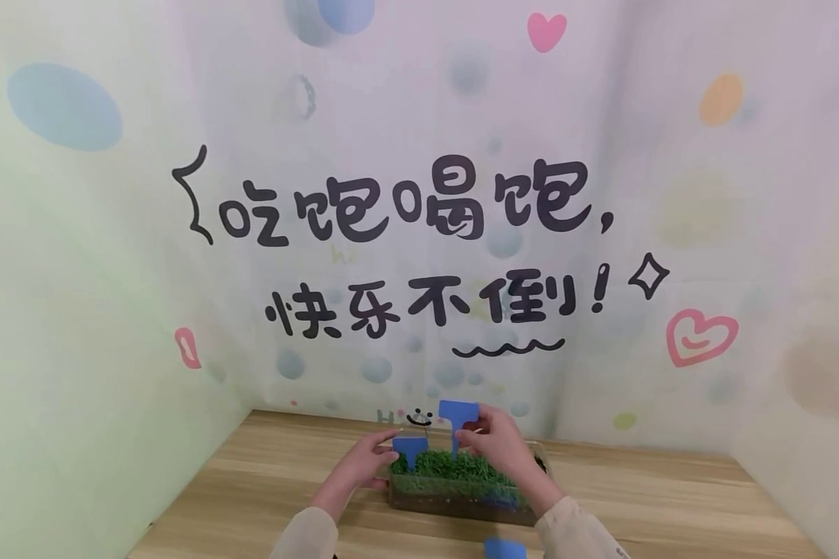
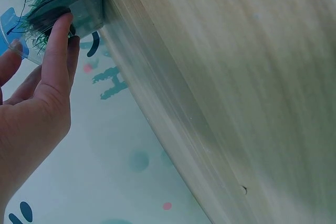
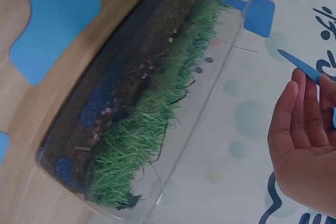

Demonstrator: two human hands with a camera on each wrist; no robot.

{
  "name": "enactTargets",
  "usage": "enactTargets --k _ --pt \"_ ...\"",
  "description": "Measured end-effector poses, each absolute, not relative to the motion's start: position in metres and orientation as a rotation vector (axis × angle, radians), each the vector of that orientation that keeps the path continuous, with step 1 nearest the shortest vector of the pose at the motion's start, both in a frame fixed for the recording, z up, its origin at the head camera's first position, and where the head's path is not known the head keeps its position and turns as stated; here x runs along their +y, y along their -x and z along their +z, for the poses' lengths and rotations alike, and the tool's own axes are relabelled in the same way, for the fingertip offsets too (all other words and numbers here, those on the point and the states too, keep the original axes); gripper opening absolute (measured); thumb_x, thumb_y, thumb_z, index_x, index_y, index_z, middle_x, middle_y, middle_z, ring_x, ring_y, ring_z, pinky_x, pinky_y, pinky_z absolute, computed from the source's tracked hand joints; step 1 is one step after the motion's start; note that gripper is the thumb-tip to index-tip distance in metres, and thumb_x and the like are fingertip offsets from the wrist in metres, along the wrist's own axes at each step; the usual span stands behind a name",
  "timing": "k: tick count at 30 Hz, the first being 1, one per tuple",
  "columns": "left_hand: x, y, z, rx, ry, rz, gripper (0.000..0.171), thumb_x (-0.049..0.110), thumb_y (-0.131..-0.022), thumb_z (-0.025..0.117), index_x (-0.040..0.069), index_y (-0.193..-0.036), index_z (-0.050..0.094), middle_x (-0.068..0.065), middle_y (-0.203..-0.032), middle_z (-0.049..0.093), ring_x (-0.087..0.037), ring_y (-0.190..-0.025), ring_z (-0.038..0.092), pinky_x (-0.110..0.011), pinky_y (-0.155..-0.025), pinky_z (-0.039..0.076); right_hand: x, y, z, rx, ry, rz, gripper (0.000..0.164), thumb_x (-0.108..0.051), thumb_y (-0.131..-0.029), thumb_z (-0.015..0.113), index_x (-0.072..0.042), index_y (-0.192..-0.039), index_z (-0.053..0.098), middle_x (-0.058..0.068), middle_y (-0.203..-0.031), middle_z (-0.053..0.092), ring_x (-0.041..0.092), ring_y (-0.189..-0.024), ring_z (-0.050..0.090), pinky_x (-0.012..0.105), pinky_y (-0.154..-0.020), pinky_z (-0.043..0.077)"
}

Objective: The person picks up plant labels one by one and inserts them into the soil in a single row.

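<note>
A clear plastic planter (image 1: 461, 497) of soil and green grass (image 3: 142, 124) stands on the table. My left hand (image 1: 367, 462) is at its left end; in the left wrist view, nearly straight fingers (image 2: 56, 51) touch the end wall. The thumb is close to a blue T-shaped plant label (image 1: 410, 446) standing in the grass. With my right hand (image 1: 499, 442) I pinch another blue plant label (image 1: 457, 415), upright above the grass in the head view. Its pointed stem shows in the right wrist view, apart from the grass.
More blue labels (image 3: 58, 24) lie on the wooden table (image 1: 273, 481) in front of the planter; one label (image 1: 505, 549) shows at the bottom of the head view. Behind stands a pale printed backdrop (image 1: 419, 116) with dark writing.
</note>
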State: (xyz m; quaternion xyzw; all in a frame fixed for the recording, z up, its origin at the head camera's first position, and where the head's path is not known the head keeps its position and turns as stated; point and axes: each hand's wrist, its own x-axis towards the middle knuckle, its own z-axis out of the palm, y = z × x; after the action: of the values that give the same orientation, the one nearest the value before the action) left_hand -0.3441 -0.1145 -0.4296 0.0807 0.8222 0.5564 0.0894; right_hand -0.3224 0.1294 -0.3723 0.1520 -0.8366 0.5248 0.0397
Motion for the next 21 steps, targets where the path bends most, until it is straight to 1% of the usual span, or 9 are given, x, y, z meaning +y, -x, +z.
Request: enactTargets --k 2,8,15,21 --pt "-0.115 0.345 -0.43 2.441 -0.242 1.657 0.054 0.007 -0.102 0.053 0.001 -0.153 0.035 -0.035 -0.146 0.044 -0.048 -0.13 0.051 -0.04 -0.069 0.06 0.13 0.324 -0.376 -2.555 -0.444 1.609 0.015 -0.006 -0.093 0.068 0.003 -0.106 0.065 0.014 -0.09 0.073 0.02 -0.078 0.069 0.042 -0.07 0.06" --pt "-0.115 0.346 -0.431 2.437 -0.237 1.663 0.054 0.007 -0.102 0.054 0.001 -0.153 0.036 -0.035 -0.146 0.044 -0.048 -0.13 0.052 -0.039 -0.069 0.06 0.132 0.329 -0.387 -2.562 -0.41 1.585 0.014 -0.007 -0.092 0.069 0.002 -0.103 0.066 0.012 -0.088 0.072 0.021 -0.079 0.068 0.043 -0.072 0.06" --pt "-0.115 0.345 -0.431 2.434 -0.234 1.667 0.054 0.007 -0.102 0.053 0.001 -0.153 0.035 -0.036 -0.147 0.043 -0.048 -0.13 0.052 -0.039 -0.068 0.06 0.13 0.334 -0.397 -2.564 -0.421 1.548 0.012 -0.006 -0.092 0.069 0.002 -0.101 0.066 0.01 -0.085 0.072 0.029 -0.078 0.068 0.043 -0.065 0.057" --pt "-0.115 0.346 -0.431 2.426 -0.232 1.658 0.055 0.009 -0.103 0.053 0.002 -0.154 0.034 -0.036 -0.148 0.042 -0.048 -0.13 0.051 -0.04 -0.069 0.06 0.128 0.338 -0.404 -2.6 -0.44 1.516 0.009 -0.007 -0.091 0.069 0.0 -0.096 0.066 0.008 -0.084 0.072 0.027 -0.077 0.068 0.043 -0.065 0.058"
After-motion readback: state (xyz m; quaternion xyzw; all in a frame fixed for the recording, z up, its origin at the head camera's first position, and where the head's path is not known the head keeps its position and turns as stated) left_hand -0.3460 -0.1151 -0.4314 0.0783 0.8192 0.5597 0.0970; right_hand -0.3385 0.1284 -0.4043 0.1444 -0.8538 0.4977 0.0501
